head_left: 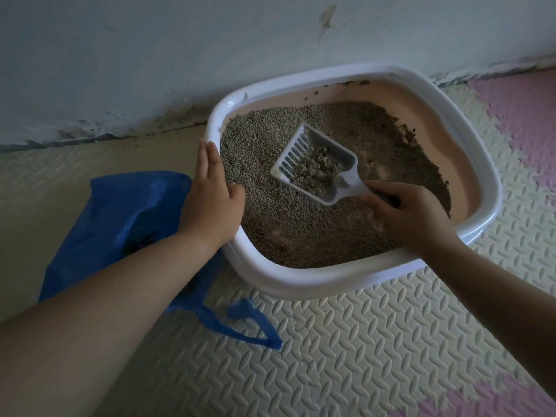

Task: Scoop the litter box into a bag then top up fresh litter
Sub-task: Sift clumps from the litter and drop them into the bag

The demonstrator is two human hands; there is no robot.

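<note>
A white-rimmed litter box (304,281) with a pink inside stands on the floor against the wall, holding grey-brown litter (270,139). My right hand (412,215) grips the handle of a white slotted scoop (301,149), which lies in the middle of the box with clumped litter in it. My left hand (210,191) rests flat on the box's left rim, fingers straight and thumb over the inner edge. A blue plastic bag (120,212) lies on the floor left of the box, partly hidden by my left forearm.
A pale wall (180,55) with a dirty lower edge runs right behind the box. The floor is covered with cream foam mats (361,341), with pink tiles at the right (526,115). The bag's handles (240,323) trail over the mat in front of the box.
</note>
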